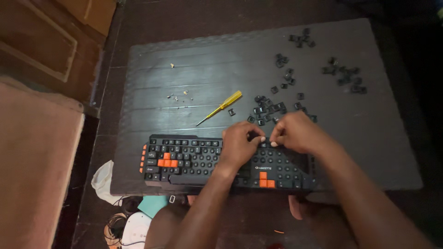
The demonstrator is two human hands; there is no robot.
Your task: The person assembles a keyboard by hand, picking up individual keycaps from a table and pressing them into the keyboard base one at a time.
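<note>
A black keyboard [184, 159] with several orange keys lies along the near edge of a dark table [378, 152]; many of its caps are off. My left hand [240, 145] and my right hand [297, 133] rest together over the keyboard's right-middle part, fingertips pinched at the same spot near its top row. Whatever sits between the fingertips is too small to make out. Loose black keycaps [267, 108] lie in a heap just beyond my hands.
A yellow-handled screwdriver [221, 107] lies left of the heap, with several tiny screws [177, 97] further left. More keycaps [344, 74] are scattered at the far right. A white cloth [104, 180] and cables lie on the floor at lower left.
</note>
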